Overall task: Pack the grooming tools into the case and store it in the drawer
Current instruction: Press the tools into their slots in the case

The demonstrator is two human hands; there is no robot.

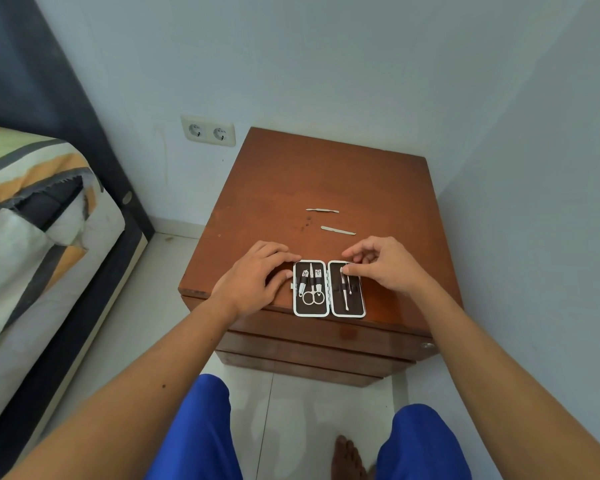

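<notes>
1. Both hands sit at the near edge of the table (pixel 326 174), one at each side of the open case (pixel 329 289).
2. I see my left hand (pixel 253 278) lying flat at 9 o'clock of the case, fingers loosely spread, fingertips touching the case's left rim; it grips nothing.
3. I see my right hand (pixel 385 265) at 3 o'clock of the case, fingers bent, thumb and forefinger pinched narrow on the top of a thin metal tool (pixel 344 289) lying in the right half.
4. I read the case as spread flat, dark lining up, white rim around both halves, at the front edge of the table.
5. Its left half holds small scissors (pixel 313 293) and two more small tools under a strap; which tools they are I cannot tell.
6. Two loose metal tools lie on the table at 12 o'clock of the case: a nearer strip (pixel 337 230) just beyond my right hand, a farther strip (pixel 322 211) behind it.
7. Closed drawers (pixel 312 355) show on the front below the case.
</notes>
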